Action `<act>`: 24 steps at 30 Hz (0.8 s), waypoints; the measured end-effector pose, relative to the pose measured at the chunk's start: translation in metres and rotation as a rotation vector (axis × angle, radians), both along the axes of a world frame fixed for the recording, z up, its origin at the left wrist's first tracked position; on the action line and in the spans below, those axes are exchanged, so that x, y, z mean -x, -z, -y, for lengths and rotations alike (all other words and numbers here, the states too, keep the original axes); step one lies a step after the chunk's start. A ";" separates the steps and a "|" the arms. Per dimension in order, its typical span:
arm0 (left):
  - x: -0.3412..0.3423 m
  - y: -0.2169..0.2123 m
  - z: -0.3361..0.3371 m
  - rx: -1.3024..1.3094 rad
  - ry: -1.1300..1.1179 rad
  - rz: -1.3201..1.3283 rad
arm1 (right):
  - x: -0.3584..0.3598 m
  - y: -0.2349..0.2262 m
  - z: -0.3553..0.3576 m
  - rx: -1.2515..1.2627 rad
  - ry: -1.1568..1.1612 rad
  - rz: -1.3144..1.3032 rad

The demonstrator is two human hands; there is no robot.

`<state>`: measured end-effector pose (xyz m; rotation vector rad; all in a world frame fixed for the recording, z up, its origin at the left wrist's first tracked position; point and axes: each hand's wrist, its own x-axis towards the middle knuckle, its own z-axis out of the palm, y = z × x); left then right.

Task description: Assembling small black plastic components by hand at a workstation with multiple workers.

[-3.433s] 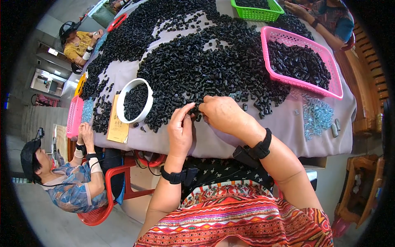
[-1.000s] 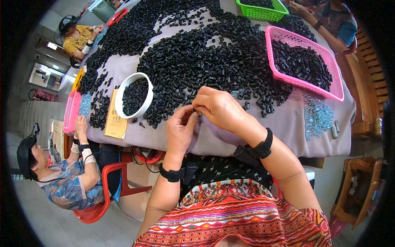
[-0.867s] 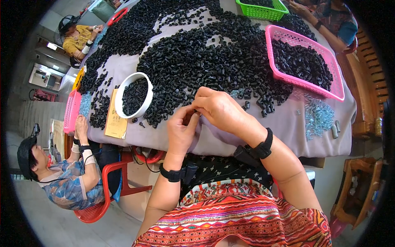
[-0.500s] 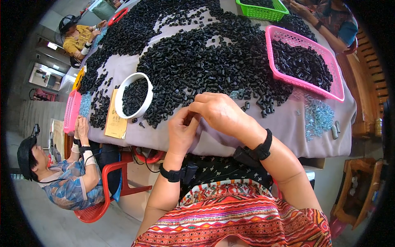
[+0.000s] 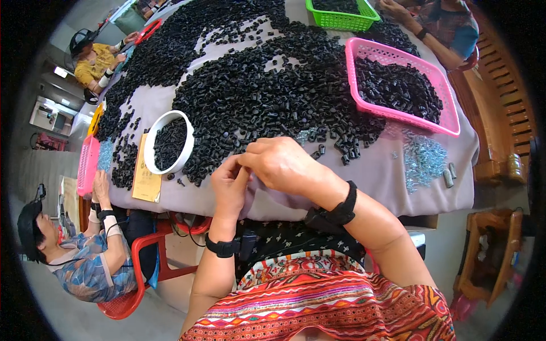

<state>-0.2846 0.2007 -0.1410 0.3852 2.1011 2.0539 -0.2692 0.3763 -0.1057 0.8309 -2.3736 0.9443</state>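
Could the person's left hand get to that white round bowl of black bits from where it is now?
Probably yes. The left hand is up against the right hand at the table edge, and the white bowl sits just to its left on the grey cloth, with only a few loose black pieces between.

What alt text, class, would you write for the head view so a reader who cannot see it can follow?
A person's left hand and right hand meet fingertip to fingertip at the near edge of a grey-covered table heaped with small black parts, between a white bowl and pink basket.

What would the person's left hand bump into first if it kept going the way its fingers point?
Probably the right hand, which its fingertips already seem to touch; beyond that lies the heap of black pieces.
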 end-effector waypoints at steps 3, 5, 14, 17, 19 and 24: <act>-0.001 0.000 -0.003 -0.010 -0.057 0.003 | -0.002 0.001 0.002 -0.037 0.037 -0.067; -0.001 -0.003 -0.003 0.014 -0.080 0.009 | -0.002 0.002 0.003 -0.044 0.067 -0.071; 0.006 0.010 0.004 0.014 -0.081 -0.027 | -0.001 0.007 0.003 -0.051 0.027 -0.023; 0.004 0.001 0.007 0.013 -0.119 -0.012 | 0.006 0.005 0.003 0.075 0.013 0.018; 0.002 -0.006 -0.001 0.024 -0.162 0.057 | 0.012 0.007 -0.008 0.148 0.280 -0.015; -0.001 -0.006 -0.005 -0.019 -0.150 0.042 | 0.016 0.015 -0.038 -0.217 0.533 0.161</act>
